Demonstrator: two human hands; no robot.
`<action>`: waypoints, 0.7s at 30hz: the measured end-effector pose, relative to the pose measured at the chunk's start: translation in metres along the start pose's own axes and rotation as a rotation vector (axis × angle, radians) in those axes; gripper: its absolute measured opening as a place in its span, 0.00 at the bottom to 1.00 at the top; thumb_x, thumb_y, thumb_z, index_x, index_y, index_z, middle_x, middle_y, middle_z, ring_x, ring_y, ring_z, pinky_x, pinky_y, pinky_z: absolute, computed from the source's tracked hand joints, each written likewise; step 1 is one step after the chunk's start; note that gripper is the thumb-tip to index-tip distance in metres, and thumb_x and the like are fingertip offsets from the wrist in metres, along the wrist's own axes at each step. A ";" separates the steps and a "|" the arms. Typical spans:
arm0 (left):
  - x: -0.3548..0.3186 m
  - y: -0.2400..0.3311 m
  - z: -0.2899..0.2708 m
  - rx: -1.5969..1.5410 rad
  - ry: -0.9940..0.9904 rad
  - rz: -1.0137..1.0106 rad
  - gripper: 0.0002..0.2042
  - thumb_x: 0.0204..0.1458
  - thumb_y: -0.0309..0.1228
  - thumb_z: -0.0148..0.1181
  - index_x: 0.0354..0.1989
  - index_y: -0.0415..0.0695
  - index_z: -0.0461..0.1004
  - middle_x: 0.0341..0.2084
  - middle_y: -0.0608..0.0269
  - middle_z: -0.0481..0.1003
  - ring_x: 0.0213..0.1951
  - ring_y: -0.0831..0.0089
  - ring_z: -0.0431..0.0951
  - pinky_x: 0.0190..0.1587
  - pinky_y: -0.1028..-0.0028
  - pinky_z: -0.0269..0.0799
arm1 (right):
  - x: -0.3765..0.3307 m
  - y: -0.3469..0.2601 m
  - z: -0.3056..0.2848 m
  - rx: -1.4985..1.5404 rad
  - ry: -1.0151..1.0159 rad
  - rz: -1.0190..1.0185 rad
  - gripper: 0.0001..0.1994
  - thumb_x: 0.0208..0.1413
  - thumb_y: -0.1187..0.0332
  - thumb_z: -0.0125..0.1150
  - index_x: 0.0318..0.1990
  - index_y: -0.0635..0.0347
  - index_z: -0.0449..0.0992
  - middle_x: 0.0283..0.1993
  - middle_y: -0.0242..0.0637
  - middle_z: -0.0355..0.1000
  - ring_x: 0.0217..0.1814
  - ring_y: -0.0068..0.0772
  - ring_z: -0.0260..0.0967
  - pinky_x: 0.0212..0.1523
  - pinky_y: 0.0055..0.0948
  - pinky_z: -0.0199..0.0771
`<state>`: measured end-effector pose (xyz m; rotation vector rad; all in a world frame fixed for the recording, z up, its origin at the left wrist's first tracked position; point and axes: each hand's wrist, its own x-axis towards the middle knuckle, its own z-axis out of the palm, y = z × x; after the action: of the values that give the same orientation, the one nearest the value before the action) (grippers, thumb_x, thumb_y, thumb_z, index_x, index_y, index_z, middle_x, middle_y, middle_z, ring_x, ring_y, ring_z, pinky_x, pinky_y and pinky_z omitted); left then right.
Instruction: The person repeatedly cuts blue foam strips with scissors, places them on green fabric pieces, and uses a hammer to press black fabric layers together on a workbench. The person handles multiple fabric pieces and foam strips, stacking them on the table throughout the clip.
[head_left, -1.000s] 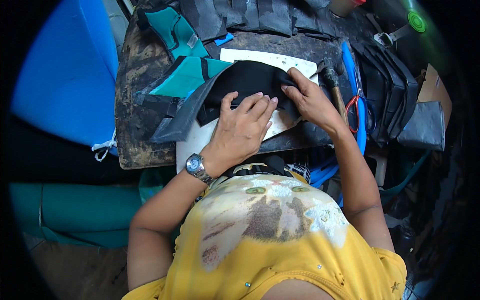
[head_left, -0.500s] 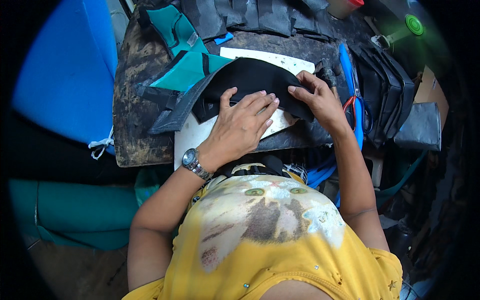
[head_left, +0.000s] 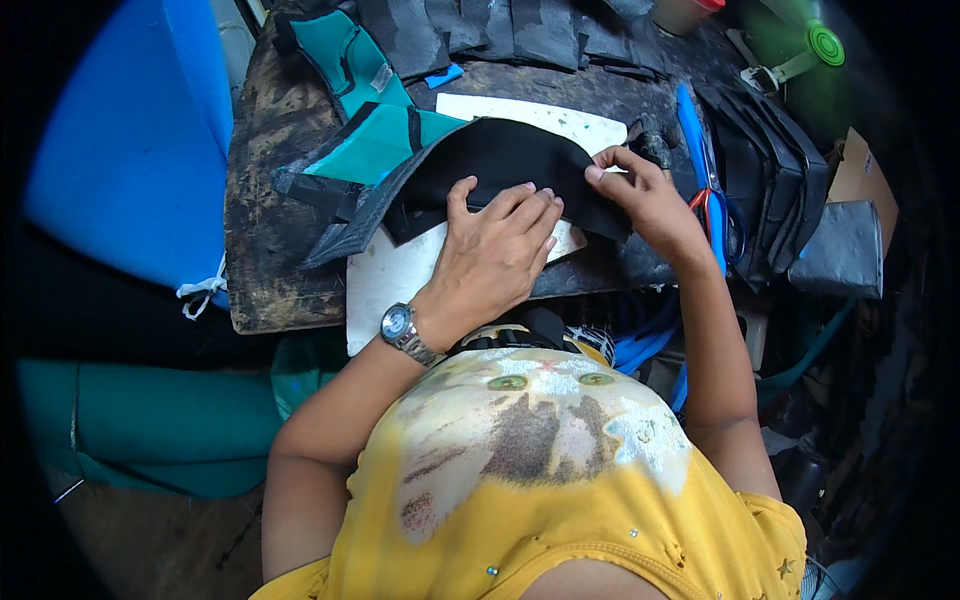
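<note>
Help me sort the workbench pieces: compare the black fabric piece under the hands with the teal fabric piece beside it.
The black fabric piece is plain black; the teal fabric piece is teal with dark edging. The black one is pressed flat by the left hand and pinched at its edge by the right hand; the teal one lies untouched. Both rest on the worn workbench.

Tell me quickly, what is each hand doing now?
Left hand: open, flat on the black fabric piece.
Right hand: fingers pinching that fabric's edge.

My worn dark workbench (head_left: 270, 250) carries a white board (head_left: 400, 285) under my hands. Teal pieces (head_left: 375, 140) lie left of them, scissors (head_left: 712, 205) right.
</note>
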<state>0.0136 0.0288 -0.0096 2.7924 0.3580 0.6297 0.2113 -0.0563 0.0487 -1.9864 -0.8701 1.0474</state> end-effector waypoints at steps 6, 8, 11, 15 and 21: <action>0.016 0.019 0.007 -0.048 0.059 -0.127 0.13 0.51 0.38 0.67 0.38 0.43 0.82 0.43 0.63 0.78 0.51 0.67 0.75 0.64 0.45 0.51 | -0.016 0.014 -0.008 0.287 -0.141 -0.120 0.26 0.67 0.47 0.48 0.57 0.60 0.76 0.42 0.38 0.78 0.43 0.23 0.69 0.47 0.25 0.70; 0.017 0.018 0.008 -0.103 0.096 -0.140 0.10 0.50 0.36 0.67 0.35 0.43 0.82 0.42 0.62 0.77 0.50 0.66 0.75 0.64 0.45 0.51 | -0.017 0.017 -0.007 0.170 -0.119 -0.129 0.21 0.68 0.55 0.51 0.57 0.60 0.75 0.43 0.37 0.77 0.45 0.22 0.70 0.50 0.26 0.69; 0.014 0.013 0.007 -0.198 0.121 -0.155 0.09 0.51 0.33 0.65 0.37 0.43 0.83 0.43 0.59 0.77 0.52 0.63 0.74 0.66 0.47 0.51 | -0.014 0.024 0.003 0.228 -0.106 -0.252 0.18 0.62 0.74 0.57 0.60 0.60 0.71 0.42 0.33 0.76 0.46 0.21 0.69 0.50 0.25 0.70; 0.008 0.010 0.007 -0.237 0.099 -0.154 0.11 0.53 0.31 0.61 0.41 0.41 0.83 0.48 0.56 0.77 0.57 0.61 0.73 0.68 0.49 0.50 | -0.010 0.040 0.025 0.158 -0.018 -0.355 0.22 0.57 0.85 0.58 0.58 0.60 0.68 0.39 0.34 0.73 0.45 0.23 0.71 0.47 0.25 0.74; 0.008 0.010 0.003 -0.219 0.055 -0.136 0.12 0.54 0.32 0.60 0.41 0.38 0.82 0.50 0.53 0.76 0.57 0.61 0.72 0.68 0.49 0.49 | -0.008 0.054 0.030 -0.009 0.075 -0.530 0.13 0.59 0.83 0.57 0.50 0.63 0.68 0.40 0.38 0.73 0.44 0.29 0.73 0.49 0.29 0.73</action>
<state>0.0237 0.0214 -0.0062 2.5235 0.4557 0.6716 0.1939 -0.0824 -0.0049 -1.6508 -1.2672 0.6584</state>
